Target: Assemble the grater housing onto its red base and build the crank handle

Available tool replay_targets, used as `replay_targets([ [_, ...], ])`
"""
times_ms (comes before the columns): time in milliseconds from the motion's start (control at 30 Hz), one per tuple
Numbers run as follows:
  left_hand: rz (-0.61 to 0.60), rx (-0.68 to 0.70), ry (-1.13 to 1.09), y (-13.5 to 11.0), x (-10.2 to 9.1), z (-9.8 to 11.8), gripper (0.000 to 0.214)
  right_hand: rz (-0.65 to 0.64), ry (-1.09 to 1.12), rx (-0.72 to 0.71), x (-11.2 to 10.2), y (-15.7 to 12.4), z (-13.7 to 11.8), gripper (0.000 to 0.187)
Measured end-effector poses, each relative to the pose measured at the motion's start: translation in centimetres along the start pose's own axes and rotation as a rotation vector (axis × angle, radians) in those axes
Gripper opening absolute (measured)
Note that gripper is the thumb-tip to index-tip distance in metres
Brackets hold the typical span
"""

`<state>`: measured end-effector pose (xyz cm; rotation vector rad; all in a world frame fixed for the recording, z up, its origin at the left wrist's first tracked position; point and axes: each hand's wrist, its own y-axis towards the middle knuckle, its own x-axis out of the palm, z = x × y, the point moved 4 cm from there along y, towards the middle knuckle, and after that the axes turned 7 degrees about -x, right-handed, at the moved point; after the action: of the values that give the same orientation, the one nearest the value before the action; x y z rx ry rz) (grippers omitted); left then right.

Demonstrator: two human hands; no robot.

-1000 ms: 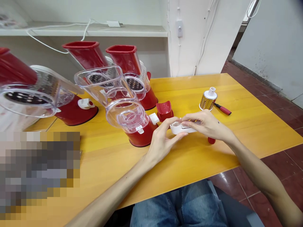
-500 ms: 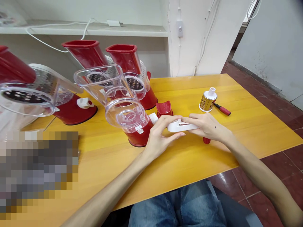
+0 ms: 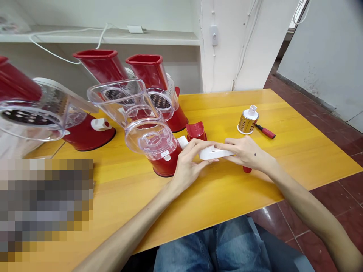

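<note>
Both hands hold a white plastic crank handle just above the yellow table. My left hand pinches its left end with thumb and fingers. My right hand grips its right end, and a red knob pokes out below that hand. Just left of my left hand stands a rotary grater with a red base and a clear, empty drum housing. A small red pusher sits behind the handle.
Three more red and clear graters stand along the back left. A gold drum blade with a white cap and a red-handled tool lie at the right. A pixelated patch covers the near left. The table's right edge drops to tiled floor.
Both hands have carried the white handle a little left, closer to the nearest grater's base. The red knob under my right hand shifted left with it.
</note>
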<state>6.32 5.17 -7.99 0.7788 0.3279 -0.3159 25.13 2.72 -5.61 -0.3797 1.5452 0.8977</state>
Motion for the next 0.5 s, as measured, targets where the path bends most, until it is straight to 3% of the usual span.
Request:
replay_targets([
  [500, -0.001, 0.028, 0.016, 0.06, -0.15, -0.10, 0.038, -0.028, 0.009, 0.008, 0.08, -0.04, 0.20, 0.040],
])
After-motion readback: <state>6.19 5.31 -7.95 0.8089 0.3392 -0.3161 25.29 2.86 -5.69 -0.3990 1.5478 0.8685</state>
